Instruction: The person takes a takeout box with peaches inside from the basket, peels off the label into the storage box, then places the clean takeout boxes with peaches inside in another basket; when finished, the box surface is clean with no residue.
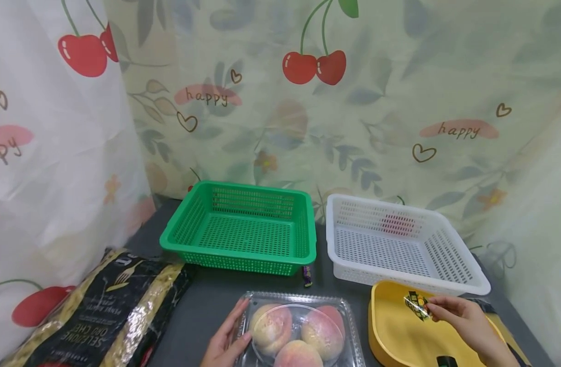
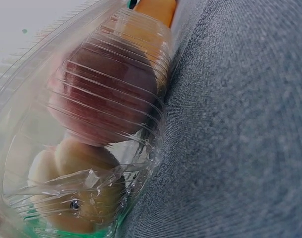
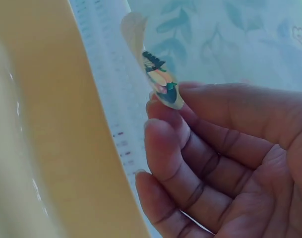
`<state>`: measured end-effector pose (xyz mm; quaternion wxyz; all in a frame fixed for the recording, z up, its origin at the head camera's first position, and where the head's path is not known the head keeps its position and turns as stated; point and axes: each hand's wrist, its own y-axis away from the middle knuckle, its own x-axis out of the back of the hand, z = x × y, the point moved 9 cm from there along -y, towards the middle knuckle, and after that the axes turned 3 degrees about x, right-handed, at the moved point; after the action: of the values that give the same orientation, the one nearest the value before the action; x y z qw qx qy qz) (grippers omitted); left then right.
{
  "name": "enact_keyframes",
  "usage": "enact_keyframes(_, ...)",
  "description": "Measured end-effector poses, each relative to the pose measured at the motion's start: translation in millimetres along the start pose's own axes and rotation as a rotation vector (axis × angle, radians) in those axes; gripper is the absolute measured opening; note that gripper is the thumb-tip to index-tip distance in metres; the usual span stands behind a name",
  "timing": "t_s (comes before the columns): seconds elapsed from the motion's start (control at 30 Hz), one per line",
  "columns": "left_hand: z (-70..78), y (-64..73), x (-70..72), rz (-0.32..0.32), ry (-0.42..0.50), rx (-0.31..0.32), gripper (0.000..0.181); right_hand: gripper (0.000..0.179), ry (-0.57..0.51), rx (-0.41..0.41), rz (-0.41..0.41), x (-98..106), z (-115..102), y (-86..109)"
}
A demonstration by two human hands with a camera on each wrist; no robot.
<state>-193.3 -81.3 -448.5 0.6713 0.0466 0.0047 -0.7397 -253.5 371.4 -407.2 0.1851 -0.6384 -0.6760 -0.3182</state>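
My left hand (image 1: 226,339) rests against the left side of a clear plastic clamshell box (image 1: 351,331), thumb at the lid's edge and fingers fairly straight along the side. Peaches (image 1: 323,331) show through its lid; in the left wrist view the box's ribbed wall covers two peaches (image 2: 103,89). My right hand (image 1: 468,323) is above a yellow bin (image 1: 376,331). Between thumb and fingertips it pinches a thin, curled, see-through label (image 3: 160,79) with dark lettering and a fruit picture. Inside the bin, a dark item with a green edge (image 1: 447,361) is partly cut off.
A green basket (image 1: 239,260) stands at the back, with a white basket (image 1: 358,274) to its right. One small purple-wrapped sweet (image 1: 307,276) lies in front of the green one. A bag of penne (image 1: 101,306) lies on the left; another package (image 1: 505,331) is partly hidden behind the yellow bin.
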Motion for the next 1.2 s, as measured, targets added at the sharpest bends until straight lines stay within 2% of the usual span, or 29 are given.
enact_keyframes(0.2,1.0,0.4,0.6,0.007,-0.001,-0.011,0.061,0.052,0.016,-0.037,0.005,10,11,0.1)
enact_keyframes(0.43,-2.9,-0.2,-0.5,-0.004,0.030,0.046,0.065,0.054,0.007,-0.023,-0.033,13,18,1.2)
enact_keyframes(0.57,-2.2,-0.3,-0.2,0.002,0.024,0.048,0.066,0.061,0.049,-0.062,-0.029,16,22,2.5)
enact_keyframes(0.7,-1.7,0.0,-0.5,0.010,0.015,0.035,0.066,0.063,0.085,-0.079,-0.033,16,23,2.9)
enact_keyframes(0.9,-1.0,0.2,-0.9,0.005,0.009,0.017,0.065,0.059,0.069,-0.050,-0.071,10,23,2.4)
enact_keyframes(1.1,1.6,1.0,-1.2,-0.010,-0.008,-0.021,0.062,0.061,0.065,-0.060,-0.065,11,24,2.0)
enact_keyframes(1.2,0.0,0.6,-0.9,-0.004,0.003,-0.002,0.063,0.060,0.067,-0.051,-0.072,10,23,2.6)
